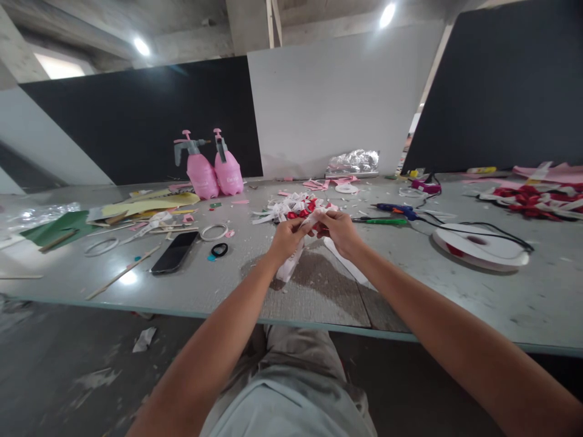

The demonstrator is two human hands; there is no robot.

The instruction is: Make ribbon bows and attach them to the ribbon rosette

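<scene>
A white ribbon [291, 262] is pinched between my left hand [288, 238] and my right hand [339, 230], which are close together above the table. Both hands are closed, with fingertips almost touching. One length of the ribbon hangs below my left hand, and a white strip [344, 261] slants down beneath my right wrist. Just beyond my fingers lies a pile of white and red ribbon pieces [291, 206], partly hidden by my hands. To the right of my right hand are a green-handled tool [386, 221] and a blue glue gun [398, 209].
A ribbon spool [480, 247] and a red-and-white ribbon heap [537, 200] lie right. At left are a phone [175, 252], a black tape roll [219, 249], thin sticks and coloured sheets [150, 205]. Pink spray bottles [203, 176] and crumpled foil [353, 162] stand behind. The table's front edge [337, 328] is near me.
</scene>
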